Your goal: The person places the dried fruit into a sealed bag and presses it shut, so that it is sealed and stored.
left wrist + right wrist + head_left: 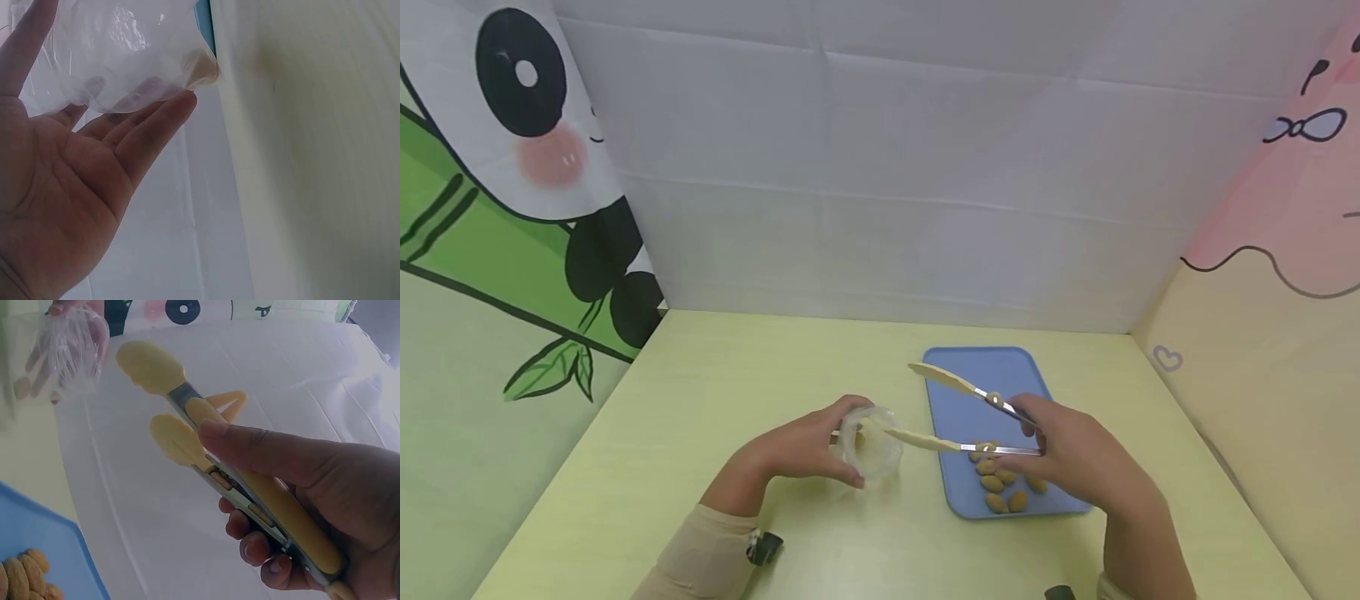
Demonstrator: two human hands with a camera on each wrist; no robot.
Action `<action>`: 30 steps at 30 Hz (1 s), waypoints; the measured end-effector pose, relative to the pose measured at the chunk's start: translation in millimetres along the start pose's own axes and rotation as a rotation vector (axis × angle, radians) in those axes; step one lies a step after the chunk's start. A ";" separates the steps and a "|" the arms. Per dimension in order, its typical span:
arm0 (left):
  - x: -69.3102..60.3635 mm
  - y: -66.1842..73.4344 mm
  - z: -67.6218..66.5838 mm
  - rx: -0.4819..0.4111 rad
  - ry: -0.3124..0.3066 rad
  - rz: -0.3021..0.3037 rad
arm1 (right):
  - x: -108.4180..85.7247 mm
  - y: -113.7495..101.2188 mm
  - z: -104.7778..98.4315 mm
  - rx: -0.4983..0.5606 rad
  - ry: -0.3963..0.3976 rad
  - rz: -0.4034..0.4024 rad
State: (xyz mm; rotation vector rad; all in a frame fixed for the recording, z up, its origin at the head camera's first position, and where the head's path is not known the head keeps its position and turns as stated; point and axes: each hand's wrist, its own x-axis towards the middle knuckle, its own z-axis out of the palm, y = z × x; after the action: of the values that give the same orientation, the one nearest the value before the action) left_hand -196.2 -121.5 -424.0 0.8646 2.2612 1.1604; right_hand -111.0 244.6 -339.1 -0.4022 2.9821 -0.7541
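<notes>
Tongs, tips apart, gripped by the fingers of the right hand, point leftward along their length toward the clear container that the left hand holds, while nuts lie on the blue tray, nearer the right hand.

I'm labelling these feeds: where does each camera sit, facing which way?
Head: on the head, facing forward and down over the blue rectangular tray; left hand, right hand and beige fabric sleeves show.
Left wrist: on that wrist, facing the clear plastic container; the left hand shows.
Right wrist: on that wrist, facing yellow-and-silver tongs; both hands show.
Head and right wrist share brown oval almonds.
</notes>
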 end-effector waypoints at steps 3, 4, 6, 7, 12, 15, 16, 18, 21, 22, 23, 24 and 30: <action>-0.5 0.0 0.0 -0.008 -0.002 0.000 | -0.3 10.5 -5.4 -0.032 0.012 0.016; -0.5 0.0 0.0 -0.012 -0.002 -0.001 | -0.5 14.2 -7.4 -0.045 0.014 0.023; -0.6 -0.3 -0.1 -0.014 -0.003 -0.005 | -1.4 21.4 -11.5 -0.065 0.020 0.037; -0.6 -0.6 -0.2 -0.011 -0.001 -0.004 | -1.5 25.7 -12.9 -0.076 0.021 0.039; -1.3 -0.5 -1.3 -0.011 0.002 -0.005 | -3.1 43.0 -18.7 -0.097 -0.001 0.085; -1.9 -0.8 -1.8 -0.016 -0.001 -0.007 | -5.3 49.7 -21.3 -0.087 -0.038 0.124; -2.2 -1.0 -1.9 -0.013 0.001 -0.008 | -6.2 51.6 -21.9 -0.087 -0.050 0.135; -2.8 -1.5 -2.0 -0.012 0.001 -0.013 | -8.0 54.5 -22.4 -0.086 -0.075 0.152; -3.7 -1.4 -2.4 -0.014 0.001 -0.018 | -10.5 56.9 -21.8 -0.087 -0.114 0.171; -3.9 -1.3 -2.6 -0.016 0.000 -0.019 | -11.1 57.1 -21.5 -0.088 -0.129 0.176; -4.3 -1.3 -2.7 -0.020 -0.001 -0.019 | -11.3 57.0 -20.9 -0.087 -0.146 0.179; -4.6 -1.3 -2.9 -0.020 -0.002 -0.021 | -11.3 56.8 -20.2 -0.086 -0.163 0.182; -4.9 -1.0 -3.2 -0.017 0.004 -0.029 | -7.5 52.9 -14.4 -0.090 -0.224 0.180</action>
State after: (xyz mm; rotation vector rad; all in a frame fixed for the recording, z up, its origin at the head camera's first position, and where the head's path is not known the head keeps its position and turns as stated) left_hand -195.1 -127.2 -422.6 0.8216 2.2564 1.1675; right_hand -117.8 298.1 -351.5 -0.2013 2.7996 -0.5226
